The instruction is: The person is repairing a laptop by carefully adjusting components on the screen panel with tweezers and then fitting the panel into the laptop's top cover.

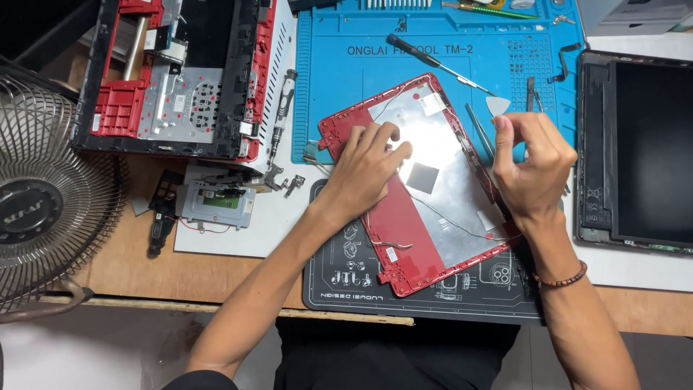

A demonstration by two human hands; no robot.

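While left hand (368,162) presses flat, ungripping, on red laptop lid (426,184), right hand (530,162) pinches something unclear; screwdriver (437,63), tweezers (478,128) lie beside on blue mat (339,87).

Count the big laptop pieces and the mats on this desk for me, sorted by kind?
Red lid covers: 1, the red cover under the left hand and right hand
Opened laptop bases: 1
Screen panels: 1
Work mats: 2, blue mat and black mat
Total: 5
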